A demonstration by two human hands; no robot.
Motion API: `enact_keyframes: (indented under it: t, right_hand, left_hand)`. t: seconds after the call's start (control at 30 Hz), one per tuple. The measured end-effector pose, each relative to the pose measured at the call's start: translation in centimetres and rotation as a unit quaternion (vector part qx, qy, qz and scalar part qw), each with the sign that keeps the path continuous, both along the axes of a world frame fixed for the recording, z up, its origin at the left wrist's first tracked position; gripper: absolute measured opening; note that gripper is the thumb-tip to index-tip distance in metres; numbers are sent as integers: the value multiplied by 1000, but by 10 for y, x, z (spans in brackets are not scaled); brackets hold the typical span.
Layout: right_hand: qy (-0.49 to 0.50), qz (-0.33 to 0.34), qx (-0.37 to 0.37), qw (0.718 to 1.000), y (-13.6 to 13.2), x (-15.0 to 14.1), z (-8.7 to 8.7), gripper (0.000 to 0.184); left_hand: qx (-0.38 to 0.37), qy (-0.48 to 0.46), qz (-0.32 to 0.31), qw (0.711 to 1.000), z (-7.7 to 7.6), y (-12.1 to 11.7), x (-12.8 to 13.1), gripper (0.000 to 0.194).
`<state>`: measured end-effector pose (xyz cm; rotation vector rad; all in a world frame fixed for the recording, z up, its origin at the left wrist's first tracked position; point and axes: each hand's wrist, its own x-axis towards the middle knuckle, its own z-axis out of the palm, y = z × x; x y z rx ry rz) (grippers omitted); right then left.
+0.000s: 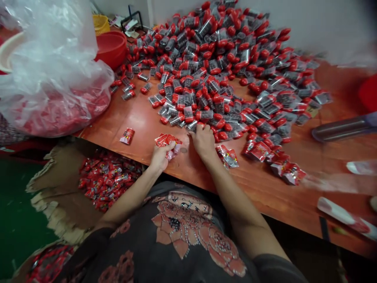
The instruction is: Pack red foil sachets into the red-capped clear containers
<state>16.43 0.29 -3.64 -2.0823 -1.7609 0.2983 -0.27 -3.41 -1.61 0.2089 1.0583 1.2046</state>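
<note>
My left hand [160, 156] is shut on a few red foil packets [168, 144] at the table's near edge. My right hand [203, 141] lies on the orange-red table [165, 125], its fingertips at the front of a large heap of capsules [206, 70]. These are clear tubes with red caps and dark contents. Nothing shows in that hand. One packet [127, 135] lies alone to the left, another [226, 156] sits just right of my right hand, and more packets [272, 160] lie in a loose row further right.
A torn cardboard box [59, 184] full of red packets stands below the table's near edge. A clear plastic bag [50, 70] of red items fills the far left, beside a red basin [112, 49]. Blurred objects, including a metal tube [341, 127], intrude at right.
</note>
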Motion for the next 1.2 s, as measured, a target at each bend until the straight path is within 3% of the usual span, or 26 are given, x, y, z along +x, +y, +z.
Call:
enact_keyframes:
  t: [0.13,0.27,0.37,0.47,0.6,0.73,0.87,1.2]
  right_hand:
    - [60,34,19,997,-21,-11,-6,21]
    - [90,54,1,995,-41,-14,-6,20]
    - [112,71,-15,991,-48,-12,-6,29]
    - [191,87,-20,978,-60,-7,-5,51]
    - [324,69,44,943,-93,-4,7,55]
    - [337,108,124,927,-120,-7,24,50]
    - [298,137,151,932,-124,-8,26,52]
    - [320,69,139,935,-120,-6,14,49]
  left_hand:
    - [-14,1,15,1000,6,0,-1,24]
    - [-26,-10,22,999,8,-2,3,19]
    - [-31,-20,17,999,8,-4,7,16]
    - [-30,-18,11,999,10,-5,9,16]
    - [-40,-20,21,999,13,-6,10,17]
    - [-54,-31,11,998,10,-7,18,16]
    - [-48,-32,-3,998,8,-10,28,18]
    - [-29,-10,-30,999,10,-13,30,15]
